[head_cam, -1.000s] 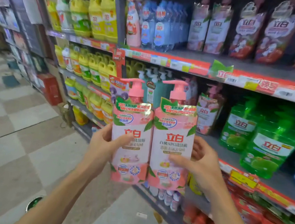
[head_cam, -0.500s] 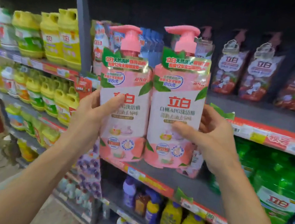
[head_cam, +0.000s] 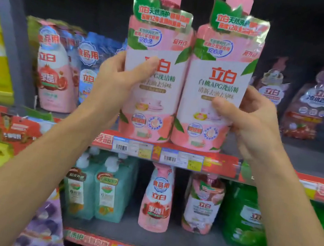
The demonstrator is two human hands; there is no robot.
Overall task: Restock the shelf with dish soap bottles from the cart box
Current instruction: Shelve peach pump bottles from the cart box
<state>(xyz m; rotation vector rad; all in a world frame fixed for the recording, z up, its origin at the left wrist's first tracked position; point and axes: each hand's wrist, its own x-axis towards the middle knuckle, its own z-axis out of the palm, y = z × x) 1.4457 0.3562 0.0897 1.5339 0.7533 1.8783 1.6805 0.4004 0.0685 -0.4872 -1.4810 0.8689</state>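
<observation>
Two pink bottles [head_cam: 184, 80] are gripped mid-body, left hand [head_cam: 117, 78] & right hand [head_cam: 255, 122]. Full, heavy, glossy wrap prob. slippery; best held low.

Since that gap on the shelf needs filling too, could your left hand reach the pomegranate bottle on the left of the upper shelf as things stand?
Probably not yet: the left hand grips the left pink pump bottle, so it is occupied. The path itself looks free, as the pomegranate bottle stands unobstructed at the shelf front.

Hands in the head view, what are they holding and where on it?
Left hand grips the left pink bottle mid-body; right hand grips the right pink bottle at its lower middle.
</observation>
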